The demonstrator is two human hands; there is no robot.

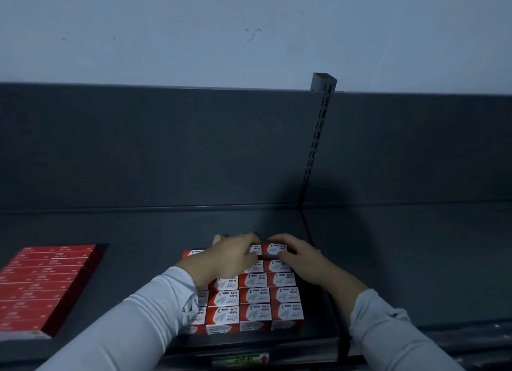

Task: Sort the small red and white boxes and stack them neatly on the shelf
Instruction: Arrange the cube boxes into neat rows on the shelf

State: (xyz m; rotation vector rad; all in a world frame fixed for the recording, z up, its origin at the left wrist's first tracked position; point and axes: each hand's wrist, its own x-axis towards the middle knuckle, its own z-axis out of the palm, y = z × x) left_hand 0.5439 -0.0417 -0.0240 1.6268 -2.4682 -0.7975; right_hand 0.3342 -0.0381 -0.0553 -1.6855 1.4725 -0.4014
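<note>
Head view: red-white boxes (255, 298) printed "PAPER CLIPS 3", gridded at 6 o'clock on shelf (138, 232); left hand (230, 255), right hand (299, 257) each curled round far-row box.

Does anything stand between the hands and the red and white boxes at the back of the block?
Nothing visible does. The left hand and right hand both curl over the back-row boxes on the shelf, in direct contact.

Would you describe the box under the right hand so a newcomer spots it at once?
On the shelf, red and white paper clip boxes form a block near the slotted upright. The box is at its far right corner, the only one the right hand grips.
</note>
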